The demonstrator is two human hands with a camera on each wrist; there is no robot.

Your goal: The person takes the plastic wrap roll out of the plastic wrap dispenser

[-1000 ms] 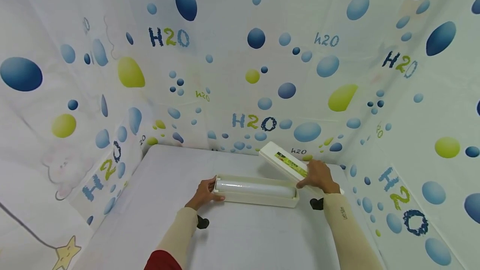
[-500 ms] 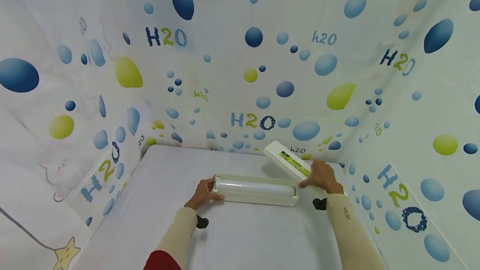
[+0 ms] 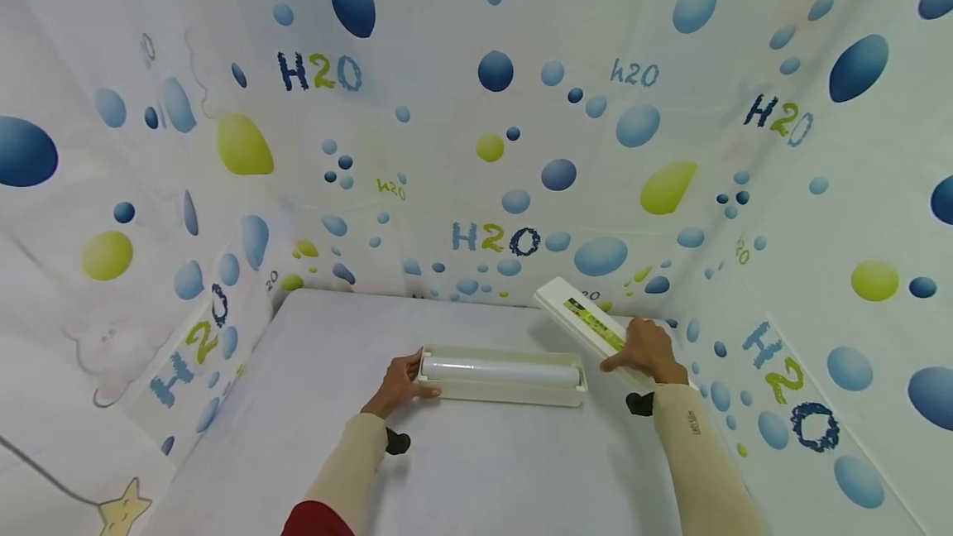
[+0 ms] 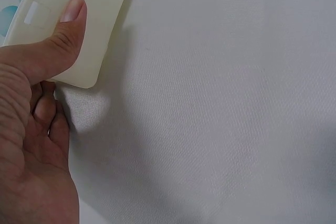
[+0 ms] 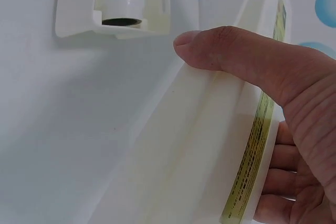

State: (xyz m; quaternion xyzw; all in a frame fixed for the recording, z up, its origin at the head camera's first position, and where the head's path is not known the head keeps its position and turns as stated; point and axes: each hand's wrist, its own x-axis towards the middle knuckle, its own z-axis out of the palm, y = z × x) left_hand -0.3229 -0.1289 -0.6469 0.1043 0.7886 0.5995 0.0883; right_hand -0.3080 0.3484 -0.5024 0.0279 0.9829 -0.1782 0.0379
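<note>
A long cream dispenser box (image 3: 506,393) lies across the table with its top off. Inside it is a roll of clear plastic wrap (image 3: 500,370), its dark core end showing in the right wrist view. My left hand (image 3: 395,387) grips the box's left end, thumb (image 4: 73,24) flat on the front wall and fingers behind. My right hand (image 3: 648,350) holds the long cream lid (image 3: 569,308), which carries a yellow-green label (image 5: 252,150). The lid is tilted, its far end pointing up and left, to the right of the box. In the right wrist view the lid's hollow inner side faces the camera.
A white cloth (image 3: 476,470) covers the table. White curtains (image 3: 417,89) printed with blue and green drops and "H2O" lettering stand behind the table and along both sides. A dark strap piece (image 3: 640,404) sticks out at my right wrist, with a similar one at the left.
My right hand has carried the lid a little to the right, away from the box. My left hand keeps its grip on the box end. The head view has shifted slightly.
</note>
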